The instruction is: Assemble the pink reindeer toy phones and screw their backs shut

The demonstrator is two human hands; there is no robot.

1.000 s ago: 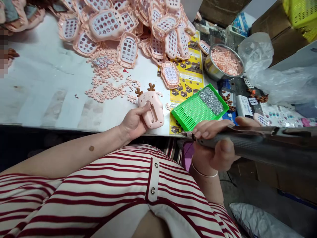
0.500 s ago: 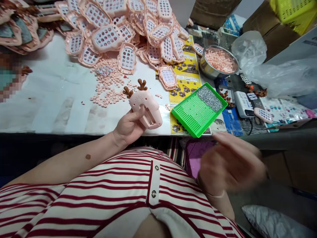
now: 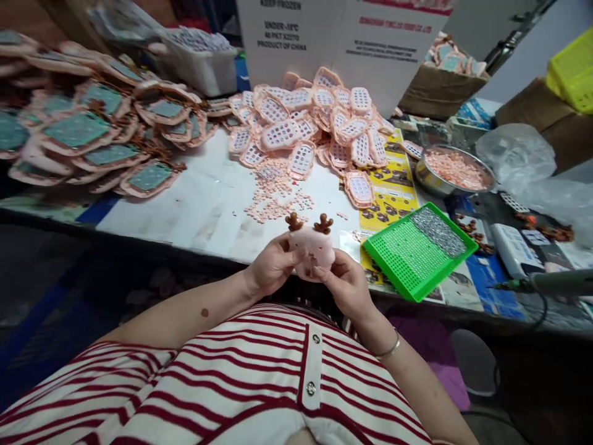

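A pink plastic toy casing with brown antlers [image 3: 311,244] is held between both hands at the table's front edge. My left hand [image 3: 272,264] is closed round its left side, thumb across the front face. At the lower right of the casing, my right hand [image 3: 348,285] grips it with thumb and fingers. Part of the casing is hidden under the fingers. Just beyond the antlers lie small loose pink pieces [image 3: 273,196]. To the right of my right hand sits a green perforated tray [image 3: 393,247] with small silvery metal parts [image 3: 438,232], probably screws.
Pink casings with white hole-patterned keypads [image 3: 282,135] are heaped at the back. Casings with teal panels [image 3: 76,128] pile up at left. A metal bowl of pink pieces [image 3: 456,170] stands right, and a power screwdriver [image 3: 556,283] juts in from the right edge.
My right hand has come from the right onto the casing, which now sits in both hands. The view has shifted, showing more of the left pile and the screwdriver at right.
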